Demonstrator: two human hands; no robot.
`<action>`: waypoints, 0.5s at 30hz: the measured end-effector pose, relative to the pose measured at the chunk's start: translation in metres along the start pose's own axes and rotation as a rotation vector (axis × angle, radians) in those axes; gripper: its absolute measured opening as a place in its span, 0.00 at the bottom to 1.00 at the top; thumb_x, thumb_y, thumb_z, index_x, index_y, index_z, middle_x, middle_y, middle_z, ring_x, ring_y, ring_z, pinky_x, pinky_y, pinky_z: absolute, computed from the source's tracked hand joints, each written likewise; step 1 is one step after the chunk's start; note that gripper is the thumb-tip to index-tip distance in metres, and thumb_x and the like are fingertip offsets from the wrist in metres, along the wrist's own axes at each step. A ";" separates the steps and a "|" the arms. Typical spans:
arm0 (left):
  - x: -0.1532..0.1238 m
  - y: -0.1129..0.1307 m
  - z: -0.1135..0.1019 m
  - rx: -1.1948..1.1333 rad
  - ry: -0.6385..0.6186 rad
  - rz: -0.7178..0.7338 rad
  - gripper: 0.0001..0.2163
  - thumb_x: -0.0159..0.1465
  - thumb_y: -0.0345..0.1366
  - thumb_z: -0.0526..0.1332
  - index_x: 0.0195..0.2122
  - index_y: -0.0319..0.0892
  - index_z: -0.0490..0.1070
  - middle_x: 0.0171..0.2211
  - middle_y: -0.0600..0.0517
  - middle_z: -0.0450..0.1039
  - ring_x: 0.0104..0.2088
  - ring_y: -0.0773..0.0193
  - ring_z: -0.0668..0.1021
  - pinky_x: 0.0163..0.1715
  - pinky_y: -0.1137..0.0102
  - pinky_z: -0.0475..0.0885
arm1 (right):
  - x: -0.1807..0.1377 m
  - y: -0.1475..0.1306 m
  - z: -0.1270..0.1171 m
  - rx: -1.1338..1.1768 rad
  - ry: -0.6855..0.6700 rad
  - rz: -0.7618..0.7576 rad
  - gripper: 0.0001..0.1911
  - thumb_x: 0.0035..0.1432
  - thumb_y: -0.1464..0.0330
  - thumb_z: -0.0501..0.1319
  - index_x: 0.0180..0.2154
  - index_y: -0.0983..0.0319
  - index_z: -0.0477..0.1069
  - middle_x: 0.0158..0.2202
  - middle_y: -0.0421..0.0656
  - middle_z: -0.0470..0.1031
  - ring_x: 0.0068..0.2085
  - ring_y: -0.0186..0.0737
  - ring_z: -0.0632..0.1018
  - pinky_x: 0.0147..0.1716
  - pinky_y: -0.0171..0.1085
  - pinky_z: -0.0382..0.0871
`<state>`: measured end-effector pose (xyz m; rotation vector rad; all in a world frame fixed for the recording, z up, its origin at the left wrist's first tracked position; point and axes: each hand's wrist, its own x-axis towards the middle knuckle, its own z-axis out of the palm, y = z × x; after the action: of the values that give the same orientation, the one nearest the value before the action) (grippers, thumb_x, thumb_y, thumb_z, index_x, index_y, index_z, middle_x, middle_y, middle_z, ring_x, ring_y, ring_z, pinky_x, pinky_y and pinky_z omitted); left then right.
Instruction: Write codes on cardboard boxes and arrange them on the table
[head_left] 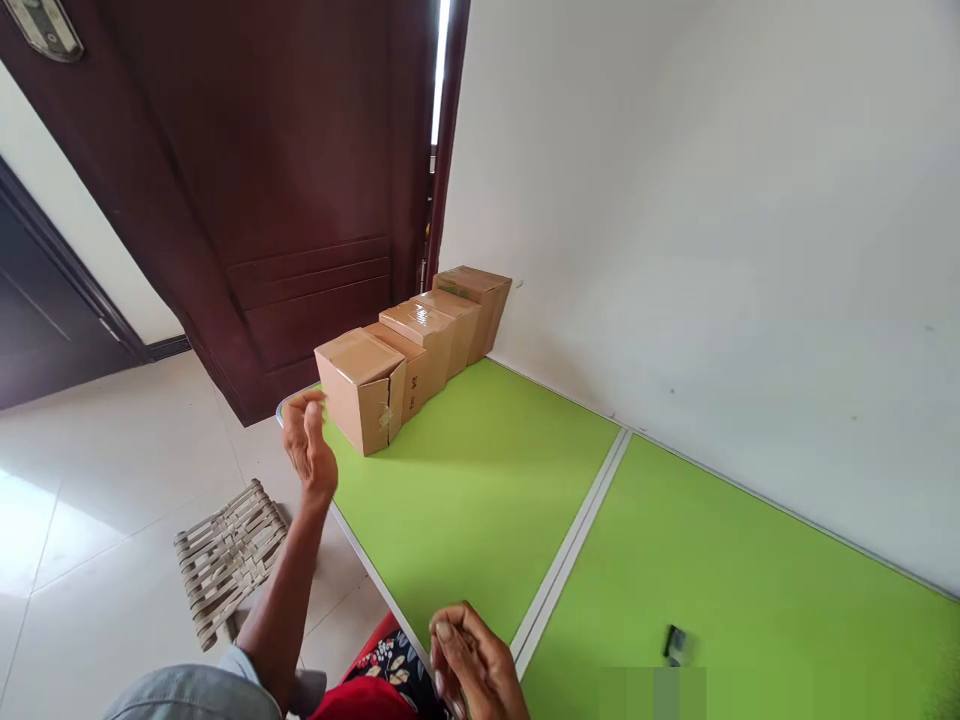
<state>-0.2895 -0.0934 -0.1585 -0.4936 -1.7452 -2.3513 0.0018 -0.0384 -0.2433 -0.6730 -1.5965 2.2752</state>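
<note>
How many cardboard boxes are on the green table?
5 that I can see, in a row: the nearest box by the left hand, the second box, the third box, the fourth box, then the farthest box beside the wall. More could hide behind them.

matt brown square-edged cardboard boxes [349,400] here, shiny clear tape [421,318] glinting; now smooth green rectangular counter [480,480], rough beige woven-strip stool [232,550], glossy pale tiled floor [97,450]!

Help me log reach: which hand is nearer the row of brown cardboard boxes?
Left. The left hand is just beside the closest box, contact unclear; the right hand is farther back, near the edge of the flat green tabletop.
</note>
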 end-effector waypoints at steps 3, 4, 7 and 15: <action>0.061 -0.030 -0.009 0.105 0.116 -0.033 0.21 0.76 0.55 0.53 0.60 0.47 0.71 0.66 0.45 0.69 0.69 0.51 0.68 0.63 0.61 0.68 | 0.037 -0.002 0.014 -0.139 -0.016 -0.069 0.24 0.62 0.40 0.65 0.34 0.53 0.77 0.28 0.41 0.74 0.29 0.46 0.75 0.24 0.39 0.62; 0.075 -0.040 -0.009 0.127 0.084 -0.069 0.22 0.77 0.55 0.52 0.58 0.46 0.73 0.64 0.44 0.72 0.67 0.50 0.70 0.64 0.58 0.69 | 0.050 -0.004 0.017 -0.171 -0.011 -0.093 0.24 0.61 0.40 0.65 0.35 0.53 0.78 0.31 0.43 0.76 0.32 0.48 0.77 0.25 0.40 0.66; 0.087 -0.064 -0.012 0.165 -0.048 -0.170 0.18 0.77 0.51 0.59 0.56 0.42 0.76 0.59 0.42 0.77 0.57 0.52 0.80 0.59 0.52 0.76 | 0.082 -0.014 0.021 -0.210 0.049 -0.136 0.25 0.61 0.41 0.66 0.42 0.55 0.80 0.44 0.49 0.82 0.46 0.55 0.81 0.38 0.45 0.76; 0.010 -0.075 -0.044 0.180 -0.239 -0.266 0.44 0.68 0.75 0.39 0.35 0.39 0.81 0.40 0.39 0.85 0.46 0.45 0.85 0.56 0.52 0.76 | 0.115 -0.045 0.000 -0.174 0.220 -0.296 0.52 0.61 0.36 0.62 0.75 0.54 0.55 0.79 0.50 0.53 0.78 0.57 0.56 0.72 0.56 0.59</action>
<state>-0.3309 -0.1124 -0.2329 -0.5641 -2.2323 -2.3514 -0.0983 0.0323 -0.2259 -0.6528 -1.6733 1.8042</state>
